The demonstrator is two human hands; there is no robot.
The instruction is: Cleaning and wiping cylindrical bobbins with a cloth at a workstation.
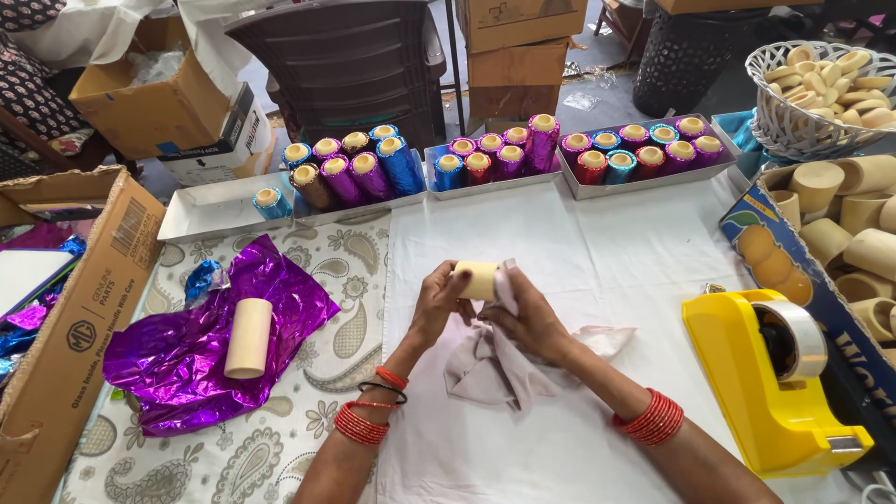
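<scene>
A short cream cylinder [478, 278] is being held above the white cloth [597, 271] covering the middle of the table; the left hand [437, 303] is closing its fingers round the cylinder's near end, gripping it firmly; the right hand [529, 322] is pressing a pale rag [485, 369] against the cylinder's other end, fingers curled shut on the fabric, the rest of the rag trailing down onto the white cloth beneath the wrists; red bangles [651, 417] are sitting on both forearms.

To the left, a second, taller cream cylinder [248, 338] is lying on a crumpled sheet of purple foil [187, 364], which is resting on a paisley tablecloth [308, 420]; a scrap of blue foil [202, 278] is lying just beside the purple sheet; further left a cardboard box [70, 327] is standing open.

To the right, a yellow tape dispenser [770, 378] is sitting near the table's edge; behind it a box of bare cream cylinders [840, 224] is showing, and above that a white basket [793, 121] is holding small pale pieces.

Along the far edge, metal trays [210, 210] are lining up, carrying foil-wrapped cylinders [359, 168] in purple, blue, pink and red; one blue one is standing alone on the leftmost tray.
</scene>
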